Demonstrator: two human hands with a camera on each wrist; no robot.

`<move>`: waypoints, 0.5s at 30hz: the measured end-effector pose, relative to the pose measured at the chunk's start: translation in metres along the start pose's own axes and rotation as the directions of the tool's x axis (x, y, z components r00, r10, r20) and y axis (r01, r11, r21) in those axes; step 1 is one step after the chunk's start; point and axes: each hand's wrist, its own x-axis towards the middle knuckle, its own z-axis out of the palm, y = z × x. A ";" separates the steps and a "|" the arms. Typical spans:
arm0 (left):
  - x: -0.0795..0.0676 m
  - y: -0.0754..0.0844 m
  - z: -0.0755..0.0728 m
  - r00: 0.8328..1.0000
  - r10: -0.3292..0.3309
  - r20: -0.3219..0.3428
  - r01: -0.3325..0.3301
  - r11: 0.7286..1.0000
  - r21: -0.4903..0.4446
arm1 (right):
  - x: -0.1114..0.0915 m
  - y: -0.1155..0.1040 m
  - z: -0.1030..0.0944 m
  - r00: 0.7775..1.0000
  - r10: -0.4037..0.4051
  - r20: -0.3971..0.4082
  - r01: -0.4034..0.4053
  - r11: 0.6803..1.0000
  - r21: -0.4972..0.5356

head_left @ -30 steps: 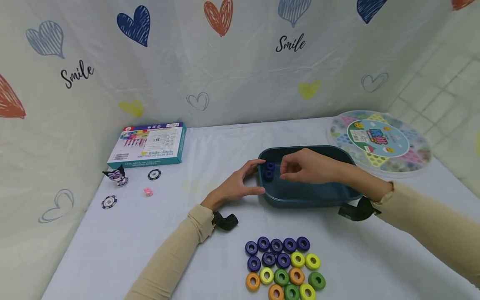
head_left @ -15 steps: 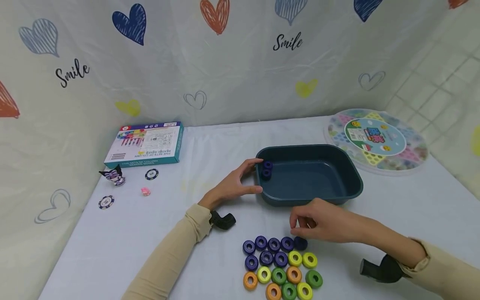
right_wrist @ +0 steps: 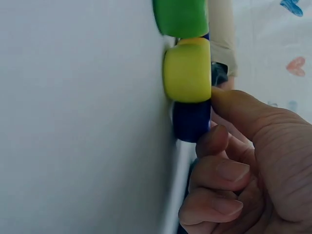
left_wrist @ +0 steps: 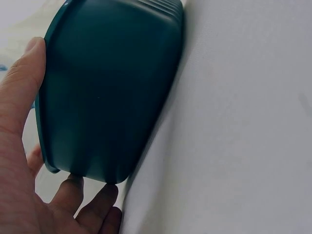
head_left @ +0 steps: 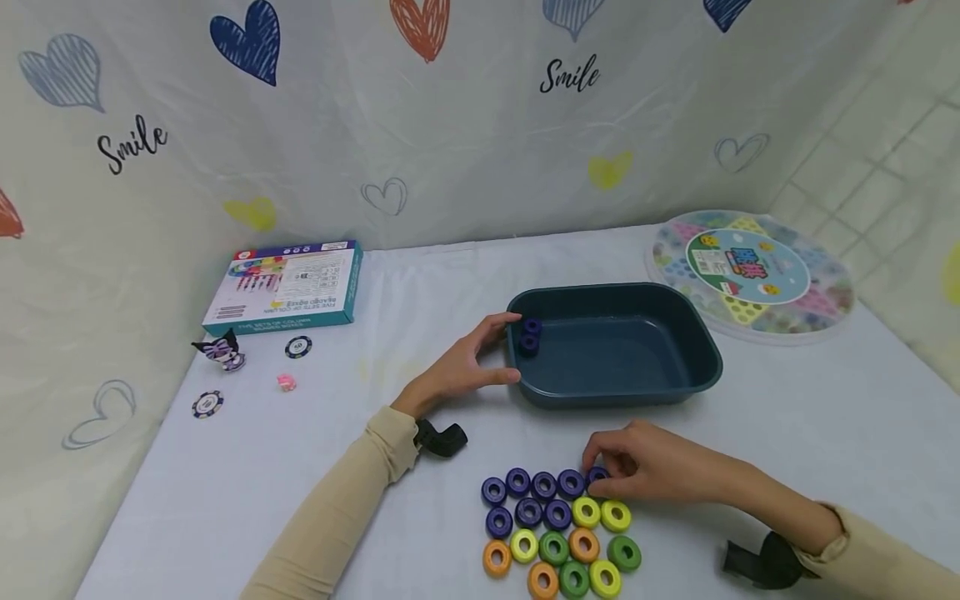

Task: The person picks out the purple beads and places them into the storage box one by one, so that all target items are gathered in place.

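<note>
My left hand (head_left: 459, 368) grips the left end of a dark teal plastic tub (head_left: 630, 354), thumb near its front corner and fingers at the rear one. In the left wrist view the thumb (left_wrist: 33, 63) presses the tub's rim (left_wrist: 41, 112) and the fingertips touch its side. Two dark purple ring beads (head_left: 529, 343) lie inside at the left end. In front of the tub, my right hand (head_left: 660, 467) pinches the purple ring bead (head_left: 597, 474) at the right end of the back row. The right wrist view shows that bead (right_wrist: 191, 122) against a yellow one (right_wrist: 189, 73).
More purple (head_left: 543, 486), yellow (head_left: 616, 516), orange (head_left: 497, 558) and green ring beads (head_left: 624, 552) stand in rows. A flat box (head_left: 288, 287), figurine (head_left: 223, 350), poker chips (head_left: 298, 347) and pink trinket (head_left: 287, 382) lie left. A round board-game pack (head_left: 750, 275) lies back right.
My right hand has come out of the tub, moved toward the front and taken hold of the end purple bead. The left hand stays on the tub. The whole view has shifted slightly.
</note>
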 end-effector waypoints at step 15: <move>0.002 -0.006 0.002 1.000 -0.001 -0.021 0.001 1.000 -0.011 | -0.028 0.029 -0.009 1.000 -0.008 -0.012 0.009 0.992 0.125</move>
